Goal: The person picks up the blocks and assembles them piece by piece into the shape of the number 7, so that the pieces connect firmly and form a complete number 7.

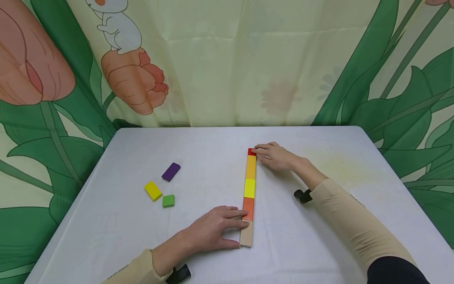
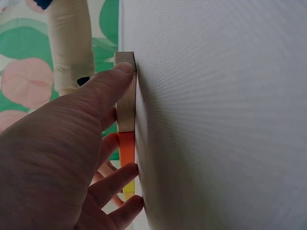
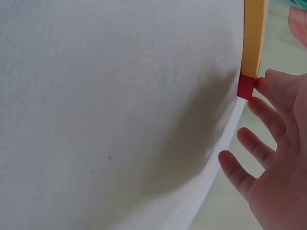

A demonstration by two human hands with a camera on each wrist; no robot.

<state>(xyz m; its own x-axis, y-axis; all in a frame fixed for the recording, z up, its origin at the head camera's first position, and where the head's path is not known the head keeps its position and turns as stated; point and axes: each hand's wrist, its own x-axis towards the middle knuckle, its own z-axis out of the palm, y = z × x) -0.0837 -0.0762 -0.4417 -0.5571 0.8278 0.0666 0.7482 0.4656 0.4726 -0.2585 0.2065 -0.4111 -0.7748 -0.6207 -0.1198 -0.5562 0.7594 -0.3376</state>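
A straight row of wooden blocks runs away from me down the table: a natural wood block (image 1: 246, 236), an orange block (image 1: 248, 206), a yellow block (image 1: 249, 188), an amber block (image 1: 250, 167) and a small red block (image 1: 250, 151) at the far end. My left hand (image 1: 216, 228) lies at the near end, fingers extended over the natural and orange blocks; its thumb touches the natural block's side (image 2: 125, 103) in the left wrist view. At the far end, fingertips of my right hand (image 1: 276, 156) touch the red block (image 3: 246, 86), other fingers spread.
Left of the row lie three loose blocks: a purple block (image 1: 171, 172), a yellow block (image 1: 153, 191) and a small green block (image 1: 168, 201). A white cloth (image 1: 301, 244) covers the table, and a printed curtain (image 1: 220, 71) hangs behind its far edge.
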